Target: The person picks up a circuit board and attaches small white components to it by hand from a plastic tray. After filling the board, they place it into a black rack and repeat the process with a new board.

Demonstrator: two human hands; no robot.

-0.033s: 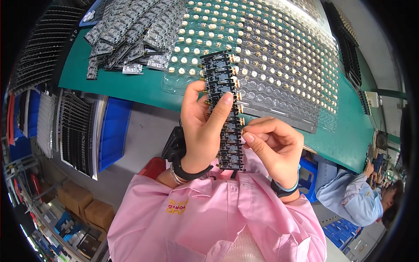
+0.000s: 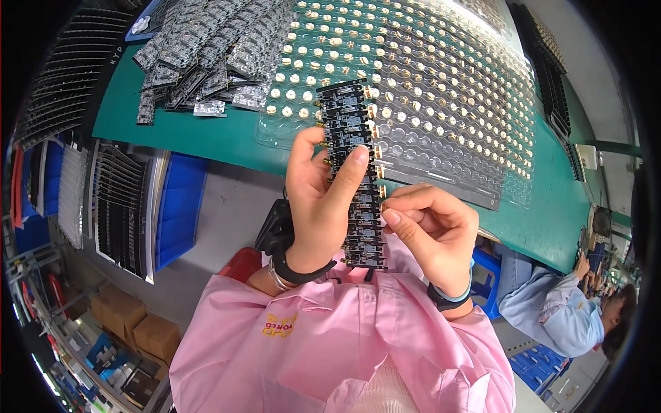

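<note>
We hold a long black circuit board panel [image 2: 365, 199] upright in front of our chest, tilted a little, its upper end reaching over the edge of the green table [image 2: 186, 134]. Our left hand [image 2: 317, 206] grips it from the left: the thumb lies flat across its face, and the other fingers curl round behind, partly hidden. Small white round components [image 2: 372, 110] line the panel's right edge along its upper part. Our right hand [image 2: 441, 237] is at that same edge, lower down, its thumb and forefinger brought close at the tips and the other fingers curled inward; whether they pinch something small between them, we cannot tell. We wear a dark band on each wrist and a pink jacket [image 2: 330, 344].

Beyond our hands, clear plastic trays [image 2: 420, 155] lie side by side on the table, many of their pockets filled with more white round pieces, the nearest rows of the right one bare. To the left of the trays we see a loose heap of similar panels [image 2: 206, 55]. At our right, a co-worker [image 2: 561, 316] in light blue sits at the table
</note>
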